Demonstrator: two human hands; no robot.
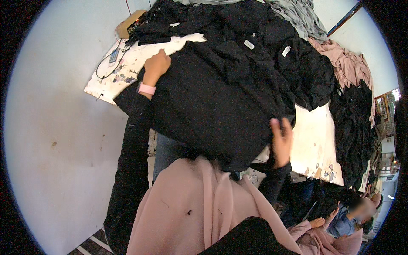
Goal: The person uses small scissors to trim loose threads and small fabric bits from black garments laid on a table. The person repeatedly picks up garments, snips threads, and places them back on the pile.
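A large black garment (221, 97) lies spread over a white worktable (312, 140). My left hand (156, 66) grips the garment's left edge near the table's far-left side; a pink band sits on that wrist. My right hand (281, 142) pinches the garment's lower right edge close to the table's front. A pile of more black clothes (238, 29) with small white labels lies just beyond the garment. Pink cloth (195, 208) drapes down my front below the table.
Grey fabric (297, 17) and pink fabric (348, 63) are heaped at the back right, with a further dark pile (355, 127) on the right. A small tan box (129, 23) with cables sits at the table's far-left corner. Another person (340, 223) sits low at the right.
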